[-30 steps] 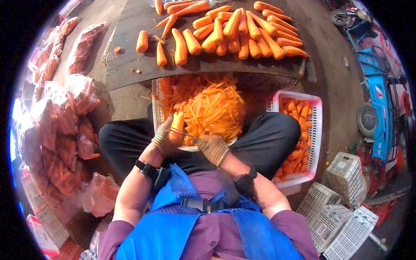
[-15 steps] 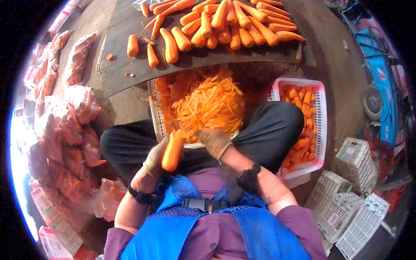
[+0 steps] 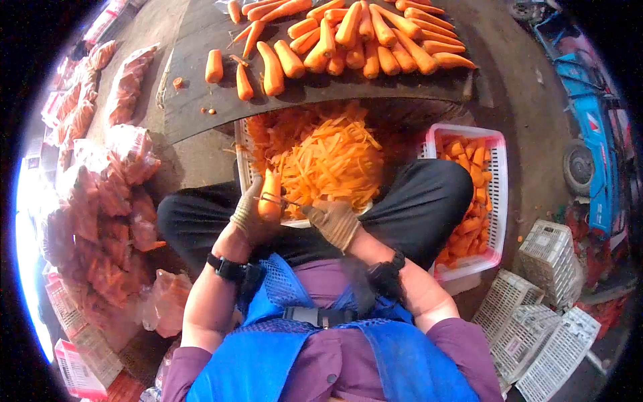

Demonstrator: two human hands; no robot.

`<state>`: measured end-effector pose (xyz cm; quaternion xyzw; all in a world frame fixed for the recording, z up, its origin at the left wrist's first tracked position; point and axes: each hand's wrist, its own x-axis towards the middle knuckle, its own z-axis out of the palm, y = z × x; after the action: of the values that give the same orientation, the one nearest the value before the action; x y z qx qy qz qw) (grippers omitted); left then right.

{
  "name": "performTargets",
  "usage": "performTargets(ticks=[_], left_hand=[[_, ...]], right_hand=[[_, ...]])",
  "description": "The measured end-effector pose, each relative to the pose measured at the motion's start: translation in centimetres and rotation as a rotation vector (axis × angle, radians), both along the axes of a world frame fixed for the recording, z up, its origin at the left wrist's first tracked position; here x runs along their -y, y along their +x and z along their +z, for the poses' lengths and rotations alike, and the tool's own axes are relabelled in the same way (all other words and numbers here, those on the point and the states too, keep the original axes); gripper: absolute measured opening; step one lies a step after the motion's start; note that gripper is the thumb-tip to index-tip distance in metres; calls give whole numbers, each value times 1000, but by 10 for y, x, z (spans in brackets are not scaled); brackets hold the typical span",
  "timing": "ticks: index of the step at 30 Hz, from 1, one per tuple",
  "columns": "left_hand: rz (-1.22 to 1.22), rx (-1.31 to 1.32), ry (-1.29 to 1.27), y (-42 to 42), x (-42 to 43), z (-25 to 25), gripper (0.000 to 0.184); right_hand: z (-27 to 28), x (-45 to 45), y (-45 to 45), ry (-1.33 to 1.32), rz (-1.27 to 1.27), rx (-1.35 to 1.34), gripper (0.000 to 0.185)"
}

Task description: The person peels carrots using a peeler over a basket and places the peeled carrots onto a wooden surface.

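My left hand (image 3: 248, 209), in a pale knit glove, is wrapped round an upright carrot (image 3: 270, 186). In my gloved right hand (image 3: 335, 222) is a peeler (image 3: 288, 202), whose metal head lies across the carrot. Both hands are over the near edge of a white crate (image 3: 242, 157) between my legs. Orange carrot peelings (image 3: 335, 157) are heaped in that crate. Beyond it, many whole carrots (image 3: 348, 30) lie on a dark board (image 3: 194, 94), with a few set apart on its left part.
Right of my knee stands a pink-rimmed white basket (image 3: 497, 201) with carrot pieces (image 3: 474, 194). Plastic bags of carrots (image 3: 100, 221) pile up at left. Several white crates (image 3: 522, 342) sit at lower right, and a blue vehicle (image 3: 581, 127) stands at far right.
My left hand and the carrot have moved up and slightly away from me, the carrot now more upright. The peeler head has come against the carrot. The view has shifted slightly.
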<state>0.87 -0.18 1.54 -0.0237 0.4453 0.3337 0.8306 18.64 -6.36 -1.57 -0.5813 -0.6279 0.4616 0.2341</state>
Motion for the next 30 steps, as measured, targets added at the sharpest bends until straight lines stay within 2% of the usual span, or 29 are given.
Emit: performTargets(ticks=[2, 5, 10, 13, 14, 15, 17, 20, 21, 23, 26, 27, 30], left_hand=[[23, -94, -60, 9, -4, 7, 41], [43, 23, -104, 2, -12, -20, 43], [-145, -105, 99, 5, -5, 7, 35], [-310, -208, 184, -5, 6, 29, 36], [-374, -249, 206, -9, 13, 35, 37], [-291, -272, 43, -12, 24, 31, 38], [-287, -276, -8, -5, 37, 58, 42], [-246, -215, 16, -14, 41, 55, 46], [-229, -187, 41, -17, 39, 51, 46], [-157, -171, 19, -20, 30, 30, 44], [-78, -124, 23, -10, 17, 34, 42], [-145, -100, 72, -19, 14, 13, 41], [-19, -17, -150, -11, 1, -11, 43]], right_hand=[[5, 2, 0, -1, -32, -24, 57], [9, 2, 1, 30, -24, 22, 56], [21, -2, 3, 19, 23, 157, 52], [19, 0, 4, 56, 114, 72, 49], [15, -1, 4, 24, 32, 59, 49], [7, -4, 4, -5, -51, 45, 50], [-9, -8, 6, -13, -138, 41, 52], [-3, -12, 6, 0, -164, 3, 53], [-3, -12, 2, 84, -149, -16, 52], [-1, -9, 1, 50, -139, -49, 52], [5, -5, 1, 36, -90, -46, 50], [6, -6, 2, 42, -69, -37, 50], [-9, -2, -1, 173, 67, 91, 48]])
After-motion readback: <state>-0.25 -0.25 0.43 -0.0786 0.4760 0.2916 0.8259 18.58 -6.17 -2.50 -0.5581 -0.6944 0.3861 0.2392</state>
